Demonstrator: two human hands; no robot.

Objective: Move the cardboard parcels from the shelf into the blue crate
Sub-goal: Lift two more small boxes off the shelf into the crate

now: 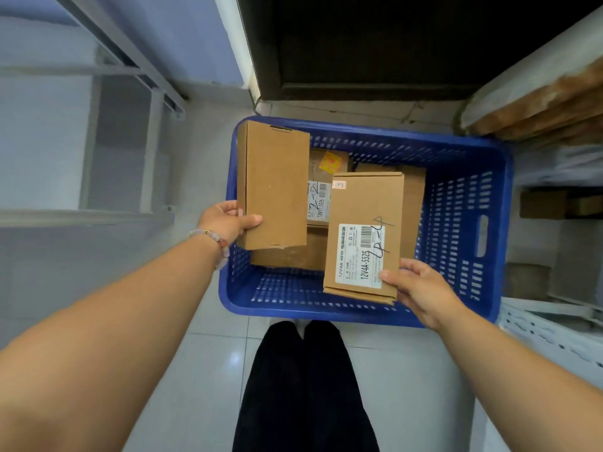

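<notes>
A blue perforated crate (463, 223) stands on the floor in front of my feet. My left hand (225, 223) grips a plain brown cardboard parcel (274, 187) by its near left corner, above the crate's left side. My right hand (417, 288) pinches the near right corner of a second parcel (362, 236) with a white barcode label, held over the crate's middle. Several more cardboard parcels (321, 190) lie on the crate's bottom, partly hidden by the two held ones.
White metal shelving (107, 138) runs along the left. On the right a shelf unit (554, 318) holds small cardboard boxes (543, 203) and stacked brown cardboard (541, 112). A dark doorway (391, 44) lies beyond the crate. My dark trouser legs (306, 386) stand on white tiles.
</notes>
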